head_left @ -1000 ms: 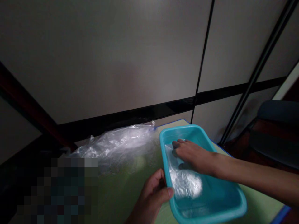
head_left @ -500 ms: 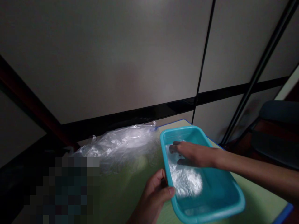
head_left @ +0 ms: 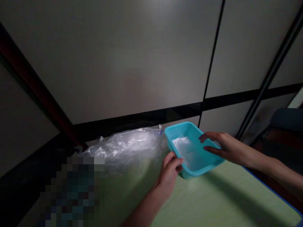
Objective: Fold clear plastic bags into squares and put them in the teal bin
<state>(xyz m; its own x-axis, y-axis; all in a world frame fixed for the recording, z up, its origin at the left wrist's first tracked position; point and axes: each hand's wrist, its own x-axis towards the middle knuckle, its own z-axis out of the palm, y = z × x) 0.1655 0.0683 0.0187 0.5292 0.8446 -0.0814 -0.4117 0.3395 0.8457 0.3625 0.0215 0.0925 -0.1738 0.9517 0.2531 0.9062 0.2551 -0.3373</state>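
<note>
Turquoise plastic, moulded into a shallow rectangular tub (head_left: 194, 148), forms the central object; it rests on the pale green tabletop (head_left: 213, 195), near the far edge by the grey wall panels (head_left: 118, 63). Left hand (head_left: 169, 171): fingers and thumb pinched on the near-left rim, close to the front corner, a hold that appears to steady or steer the tub from that side. Right hand (head_left: 223, 146): fingers spread fairly wide and lightly curled, set against the right rim; whether it clasps the rim or only rests beside it cannot be told from this angle. With one hand on either long side, the tub lies directly between the two, its open top turned up towards the camera, so that the grip is shared and the vessel stays level. Inside, a thin crumpled sheet of clear film (head_left: 187, 149) covers part of the floor and catches the light. Just beside the tub's left wall, a large crumpled clear plastic bag (head_left: 123, 148) is heaped on the tabletop and seems to touch the far-left corner. A blue strip (head_left: 272, 192) edges the tabletop on the right. The lower left is blurred out.
</note>
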